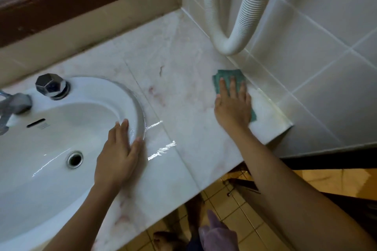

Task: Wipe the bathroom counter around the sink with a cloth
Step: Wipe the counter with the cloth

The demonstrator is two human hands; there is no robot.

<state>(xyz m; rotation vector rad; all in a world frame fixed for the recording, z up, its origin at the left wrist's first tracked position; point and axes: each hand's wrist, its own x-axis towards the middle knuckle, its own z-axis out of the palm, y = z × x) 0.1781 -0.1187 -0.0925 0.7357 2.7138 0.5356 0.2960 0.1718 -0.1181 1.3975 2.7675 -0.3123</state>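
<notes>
both arms bare, reaching forward from the lower edge of view. left hand [118, 155] lies palm down, fingers together and extended, fingertips slightly blurred. right arm stretched farther out, nearly straight. right hand [232, 106] flat, palm down, fingers spread and pressing; thumb seems tucked on the left side, hard to tell. hands well apart.
</notes>
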